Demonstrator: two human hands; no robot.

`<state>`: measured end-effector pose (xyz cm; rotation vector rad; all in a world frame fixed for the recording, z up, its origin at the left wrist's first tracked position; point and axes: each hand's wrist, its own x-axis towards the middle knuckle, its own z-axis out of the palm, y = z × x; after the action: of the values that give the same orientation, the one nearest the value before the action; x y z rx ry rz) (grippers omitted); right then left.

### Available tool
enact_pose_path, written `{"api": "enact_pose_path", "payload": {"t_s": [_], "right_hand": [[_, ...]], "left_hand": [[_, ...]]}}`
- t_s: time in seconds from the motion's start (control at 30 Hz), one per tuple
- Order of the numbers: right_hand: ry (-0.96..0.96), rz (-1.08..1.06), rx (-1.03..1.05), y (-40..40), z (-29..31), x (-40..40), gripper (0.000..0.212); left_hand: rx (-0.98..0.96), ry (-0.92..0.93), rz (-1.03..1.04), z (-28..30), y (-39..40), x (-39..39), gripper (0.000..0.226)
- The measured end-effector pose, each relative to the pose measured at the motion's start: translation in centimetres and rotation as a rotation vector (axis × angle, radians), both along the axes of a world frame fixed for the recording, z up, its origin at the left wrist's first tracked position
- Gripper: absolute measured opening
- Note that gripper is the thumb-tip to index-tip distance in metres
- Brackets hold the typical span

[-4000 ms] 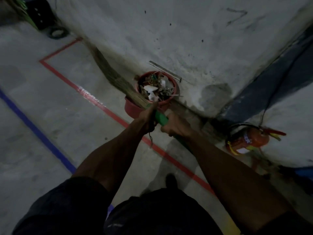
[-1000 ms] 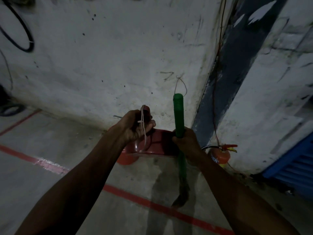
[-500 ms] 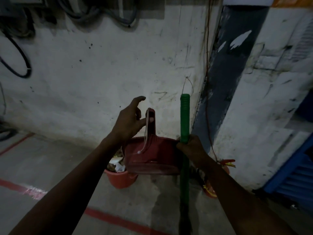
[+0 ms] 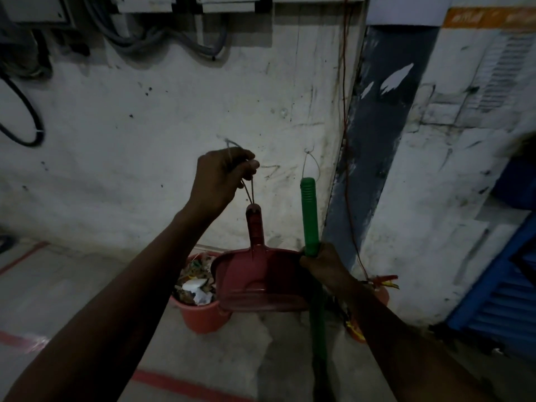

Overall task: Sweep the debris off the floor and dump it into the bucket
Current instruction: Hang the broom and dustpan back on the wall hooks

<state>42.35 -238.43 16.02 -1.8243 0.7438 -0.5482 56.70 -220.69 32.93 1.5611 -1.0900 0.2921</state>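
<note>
A red dustpan (image 4: 261,282) hangs by a thin string loop from my left hand (image 4: 222,177), which pinches the string high in front of the white wall. My right hand (image 4: 322,264) grips the green broom handle (image 4: 309,216), held upright just right of the dustpan; the broom's lower end is lost in shadow. Below and left of the dustpan, a red bucket (image 4: 200,316) stands on the floor by the wall, filled with paper scraps and other debris (image 4: 194,282).
A red fire extinguisher (image 4: 380,288) stands in the corner behind my right arm. A wire loop (image 4: 307,158) hangs on the wall above the broom's top. Cables and electrical boxes (image 4: 145,13) run along the upper wall. Blue slats (image 4: 504,291) are at right. Red tape lines (image 4: 185,384) cross the floor.
My left hand has risen and closed on the dustpan's string, so the pan now dangles below it. The view has tilted upward. The broom stays upright in my right hand.
</note>
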Motion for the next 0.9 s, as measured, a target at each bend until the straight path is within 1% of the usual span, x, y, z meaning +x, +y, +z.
{"api": "enact_pose_path", "payload": {"t_s": [0.07,0.17,0.27,0.3,0.33,0.4,0.5,0.6,0.63,0.67,0.73,0.8,0.9], "right_hand": [[0.015,0.006,0.000,0.2,-0.5,-0.1,0.015],[0.012,0.022,0.004,0.4,-1.3,-0.2,0.011],[0.043,0.025,0.004,0.4,-2.1,-0.1,0.001],[0.060,0.021,0.005,0.4,-2.3,-0.1,0.002],[0.074,0.011,0.004,0.5,-2.5,-0.2,0.008],[0.088,-0.009,0.002,0.7,-2.8,-0.4,0.018],[0.106,-0.021,-0.001,0.7,-3.1,-1.3,0.013],[0.050,-0.069,0.058,0.7,-2.7,-2.6,0.011],[0.016,-0.096,0.088,0.7,-2.5,-3.1,0.015],[-0.004,-0.135,0.101,0.7,-2.0,-3.5,0.023],[-0.005,-0.199,0.076,0.3,-0.9,-4.4,0.039],[-0.001,-0.210,0.014,-0.5,0.7,-5.3,0.045],[-0.109,-0.183,-0.077,-2.1,3.4,-6.7,0.049]], "left_hand": [[-0.006,-0.006,-0.006,0.8,0.0,-0.1,0.004],[-0.002,-0.022,-0.009,1.9,0.0,-0.2,0.013],[0.002,0.028,-0.017,2.9,0.1,-0.1,0.020],[0.017,0.056,-0.020,3.2,0.1,-0.1,0.020],[0.038,0.080,-0.017,3.5,0.0,-0.1,0.021],[0.097,0.061,0.009,3.8,-0.3,-0.1,0.021],[0.177,0.001,0.044,3.9,-1.0,-0.5,0.023],[0.180,0.062,-0.009,3.9,-2.2,-0.8,0.025],[0.180,0.102,-0.036,3.8,-2.7,-0.9,0.025],[0.187,0.135,-0.058,3.7,-3.2,-1.1,0.026],[0.211,0.176,-0.099,3.4,-4.4,-1.6,0.027],[0.226,0.201,-0.128,3.2,-5.8,-2.3,0.026],[0.239,0.205,-0.139,3.1,-7.7,-3.4,0.025]]}}
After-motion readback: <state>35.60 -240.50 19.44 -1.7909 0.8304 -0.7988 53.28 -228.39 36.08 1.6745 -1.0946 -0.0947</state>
